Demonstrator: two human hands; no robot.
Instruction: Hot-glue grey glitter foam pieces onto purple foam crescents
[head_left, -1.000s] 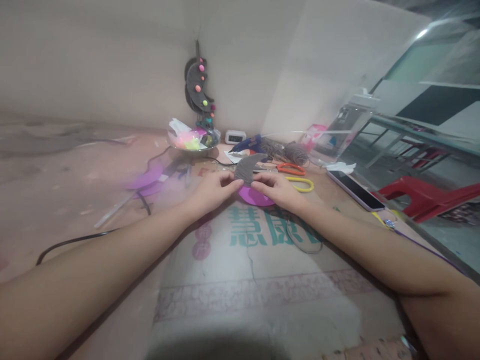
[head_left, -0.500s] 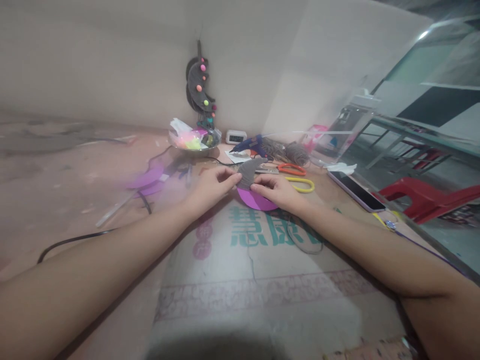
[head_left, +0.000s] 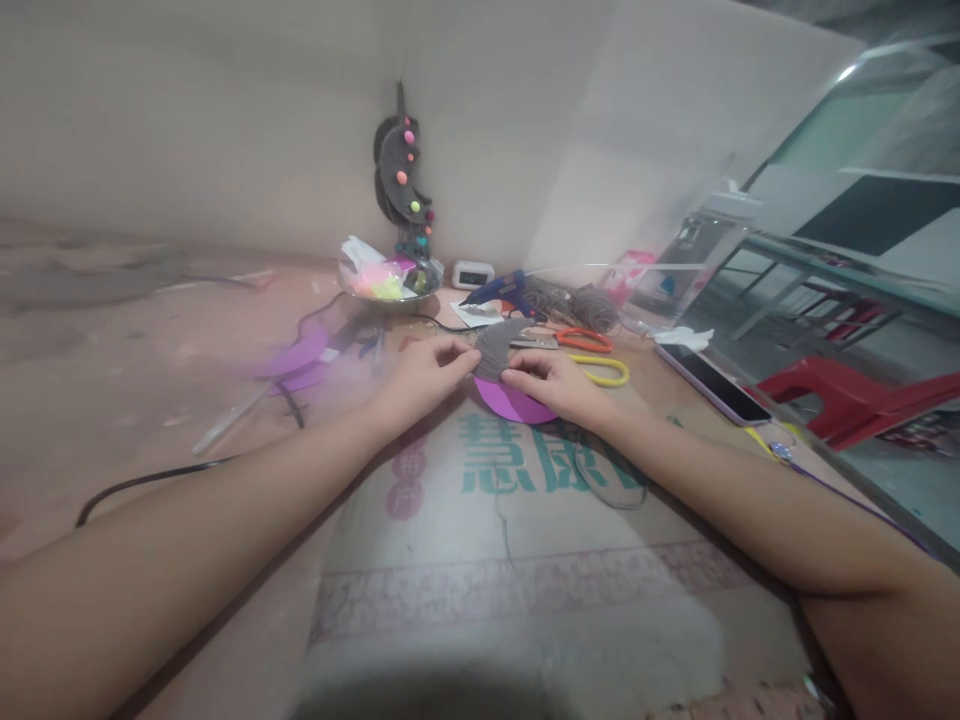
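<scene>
My left hand [head_left: 420,375] and my right hand [head_left: 553,382] meet at the middle of the table. Both pinch one piece: a purple crescent [head_left: 514,403] whose upper part is wrapped in grey yarn [head_left: 495,347]. The left fingertips press the grey wrapped edge from the left. The right fingers hold it from the right, over the bare purple part. A thin strand of yarn [head_left: 600,480] loops over the printed sack under my right forearm.
Behind the hands lie orange scissors [head_left: 581,340], a yellow handle [head_left: 604,370], a blue glue gun [head_left: 499,288], a yarn ball [head_left: 594,305], a bowl of bright pompoms [head_left: 386,280] and a small clock [head_left: 472,272]. A phone [head_left: 711,380] lies right. Purple cutouts [head_left: 296,360] and a black cable [head_left: 150,485] lie left.
The wrapped crescent has tilted down lower toward the table, and both hands have shifted slightly on it. In the last half second almost nothing has moved.
</scene>
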